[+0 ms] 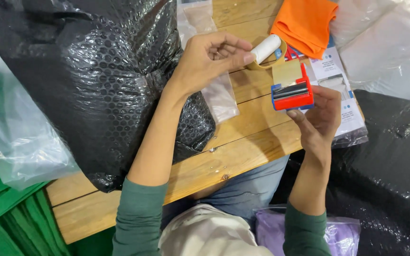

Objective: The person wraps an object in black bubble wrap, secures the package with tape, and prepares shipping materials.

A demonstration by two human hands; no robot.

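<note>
Gripping a red and blue plastic tape dispenser [292, 93] over the wooden slatted table [243, 147], the right hand [320, 116] curls closed around its handle. The left hand [210, 57] pinches the tan tape roll with a white core [266, 51] between thumb and fingers, just above the dispenser. A black bubble-wrap bundle [96, 80] lies left, a folded orange cloth [305, 23] beyond.

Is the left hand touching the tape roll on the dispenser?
Touching. The head view shows the left hand with its thumb pressed on the tape roll, while the right hand holds the red dispenser.
</note>
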